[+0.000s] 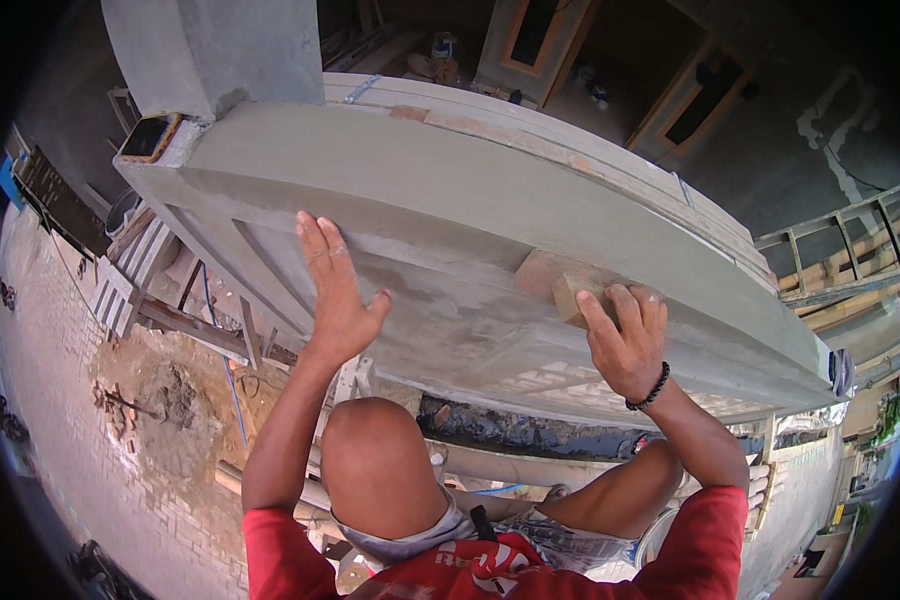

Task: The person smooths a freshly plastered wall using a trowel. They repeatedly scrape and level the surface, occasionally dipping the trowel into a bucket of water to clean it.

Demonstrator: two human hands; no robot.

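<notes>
**Smoothing a wet cement ledge high above the yard**

A building site fills the frame: a paved yard [50, 400] and a sand heap [170, 400] lie far below at lower left, with wooden door frames [540, 40] at the top. Across the middle runs a grey moulded cement ledge [450, 190], apparently fresh and soft, easily marked. The left hand [335, 300] lies flat and spread on its lower face, gripping nothing. At centre right the right hand [625, 345] clasps a small wooden block [570, 290] pressed against the ledge. The block looks light, stiff and rough, best gripped from behind across its back edge.
</notes>
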